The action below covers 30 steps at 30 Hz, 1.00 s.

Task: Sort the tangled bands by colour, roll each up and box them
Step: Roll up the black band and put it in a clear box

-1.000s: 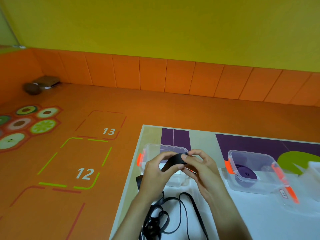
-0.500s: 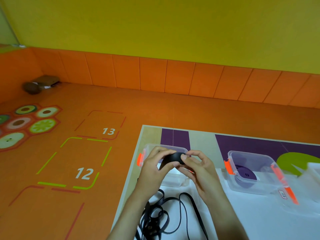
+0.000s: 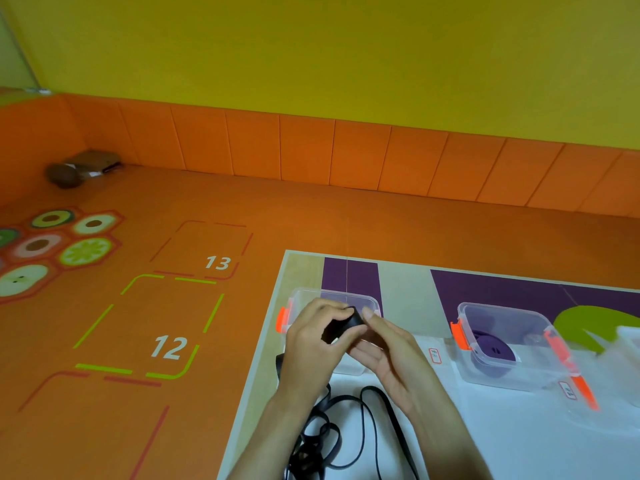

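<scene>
Left hand point(image 3: 313, 341) and right hand point(image 3: 384, 355) pinch the part-wound black roll point(image 3: 341, 329) just in front of the clear box point(image 3: 332, 292); its tangled tail point(image 3: 346, 427) lies farther in front. Risk: a snagging tail could pull the coil loose.

Black band tangle point(image 3: 306, 457) partly off-frame below.

Black band point(image 3: 341, 329), purple band point(image 3: 495, 349), orange-clipped clear boxes point(image 3: 512, 344), orange floor point(image 3: 173, 341), yellow wall point(image 3: 311, 46).

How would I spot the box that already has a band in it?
On the white table stand two clear boxes with orange clips. Take the right-hand box; the purple roll inside sets it apart from the left box.
</scene>
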{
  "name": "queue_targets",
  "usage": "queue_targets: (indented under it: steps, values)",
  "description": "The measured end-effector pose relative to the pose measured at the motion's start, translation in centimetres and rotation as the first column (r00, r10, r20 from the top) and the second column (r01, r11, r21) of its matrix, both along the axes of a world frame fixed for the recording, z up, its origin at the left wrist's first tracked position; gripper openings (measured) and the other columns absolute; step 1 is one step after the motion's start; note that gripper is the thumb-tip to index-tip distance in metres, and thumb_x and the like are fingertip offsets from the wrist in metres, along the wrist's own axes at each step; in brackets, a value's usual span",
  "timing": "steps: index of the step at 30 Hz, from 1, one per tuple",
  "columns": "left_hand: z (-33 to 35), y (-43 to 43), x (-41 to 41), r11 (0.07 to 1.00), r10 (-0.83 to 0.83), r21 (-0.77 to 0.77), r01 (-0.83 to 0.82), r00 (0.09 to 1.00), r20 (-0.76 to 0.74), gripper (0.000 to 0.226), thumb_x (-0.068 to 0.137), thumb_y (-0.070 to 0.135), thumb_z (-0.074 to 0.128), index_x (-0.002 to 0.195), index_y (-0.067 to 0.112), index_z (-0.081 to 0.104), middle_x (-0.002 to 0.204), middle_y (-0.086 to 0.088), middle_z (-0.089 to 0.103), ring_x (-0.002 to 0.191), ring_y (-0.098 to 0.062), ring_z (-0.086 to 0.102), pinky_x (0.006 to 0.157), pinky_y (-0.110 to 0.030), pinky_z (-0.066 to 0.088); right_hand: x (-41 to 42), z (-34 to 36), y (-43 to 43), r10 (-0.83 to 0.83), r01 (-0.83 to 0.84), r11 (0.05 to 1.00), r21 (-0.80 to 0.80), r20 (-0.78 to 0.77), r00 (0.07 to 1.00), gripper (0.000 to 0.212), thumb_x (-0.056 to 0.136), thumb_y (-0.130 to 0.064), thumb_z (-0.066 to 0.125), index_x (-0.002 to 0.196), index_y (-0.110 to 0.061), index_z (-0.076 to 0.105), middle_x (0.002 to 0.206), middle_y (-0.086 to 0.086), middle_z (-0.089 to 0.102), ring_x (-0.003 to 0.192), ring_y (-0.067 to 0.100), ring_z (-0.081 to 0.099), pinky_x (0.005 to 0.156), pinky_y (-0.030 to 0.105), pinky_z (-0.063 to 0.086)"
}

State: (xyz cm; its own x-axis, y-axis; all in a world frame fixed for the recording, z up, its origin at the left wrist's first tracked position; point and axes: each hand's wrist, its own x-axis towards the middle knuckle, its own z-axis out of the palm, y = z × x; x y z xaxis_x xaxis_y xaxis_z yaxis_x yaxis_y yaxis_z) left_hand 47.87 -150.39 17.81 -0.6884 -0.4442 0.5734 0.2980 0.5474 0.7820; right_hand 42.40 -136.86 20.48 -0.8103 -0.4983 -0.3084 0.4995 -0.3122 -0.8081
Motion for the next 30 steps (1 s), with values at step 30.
queue_targets:
  steps: [30]
  values:
    - [-1.1,1.3,-0.3,0.939,-0.200,0.290,0.183,0.979,0.027,0.028,0.079,0.010,0.090,0.105,0.019,0.085,0.107,0.010,0.079,0.105,-0.018,0.076,0.094,-0.034,0.059,-0.5,-0.5,1.9,-0.076,0.078,0.997,-0.013,0.123,0.990,0.020,0.094,-0.013,0.072,0.113,-0.005,0.073,0.101,0.012,0.073,0.088,0.020,0.075,0.080,0.029,0.062]
